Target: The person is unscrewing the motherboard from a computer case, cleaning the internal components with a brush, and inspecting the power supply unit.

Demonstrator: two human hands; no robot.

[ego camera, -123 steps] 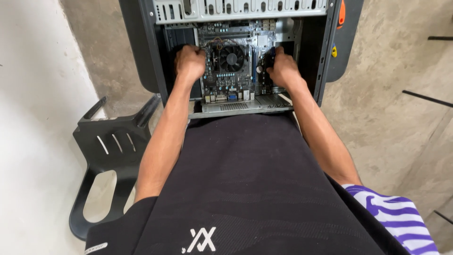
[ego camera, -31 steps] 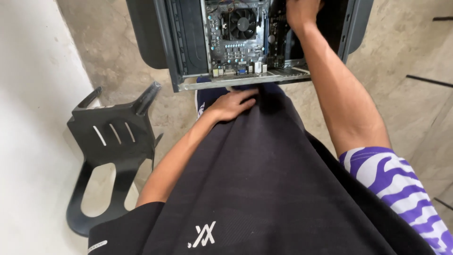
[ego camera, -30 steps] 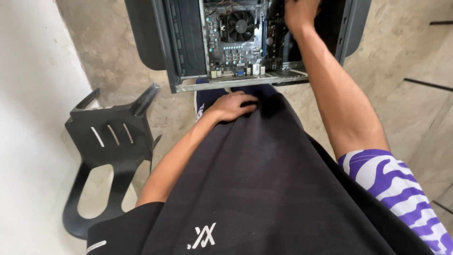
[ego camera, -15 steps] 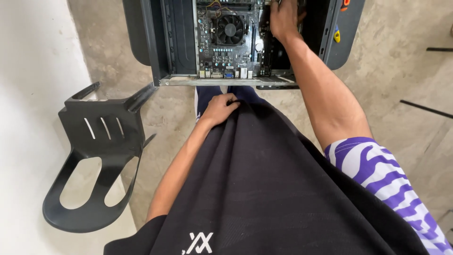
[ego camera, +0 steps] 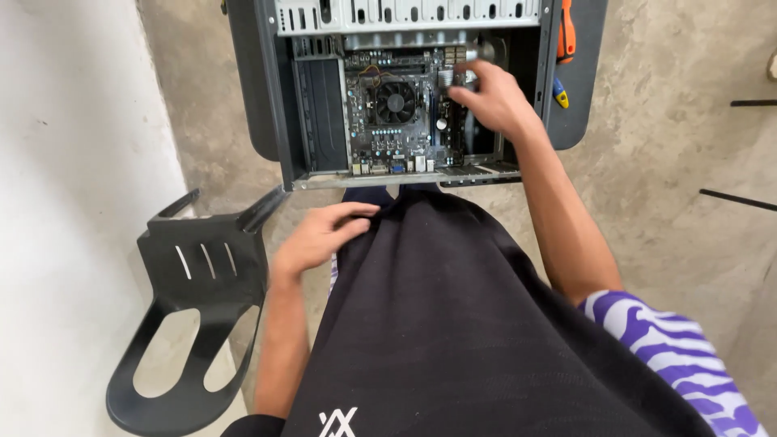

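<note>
Concrete floor: right hand (ego camera: 495,101) fingers loosely curled inside open computer case (ego camera: 279,97) (left hand (ego camera: 320,236) flat on lap).

Computer case (ego camera: 324,105): black panels, silver-grey drive bays. Motherboard (ego camera: 396,133): dark, black fan, blue port at edge. Screwdriver (ego camera: 567,32): orange handle; smaller tool (ego camera: 560,91) blue-yellow. Shirt (ego camera: 453,324): black, white emblem. Sleeve (ego camera: 672,356): purple-white stripes. Chair (ego camera: 194,307): black. Floor (ego camera: 672,162): grey-beige concrete.

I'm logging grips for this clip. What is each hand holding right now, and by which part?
The left hand holds nothing; it rests flat on the black garment. The right hand reaches into the open computer case beside the motherboard; whether its fingers hold anything cannot be told.
</note>
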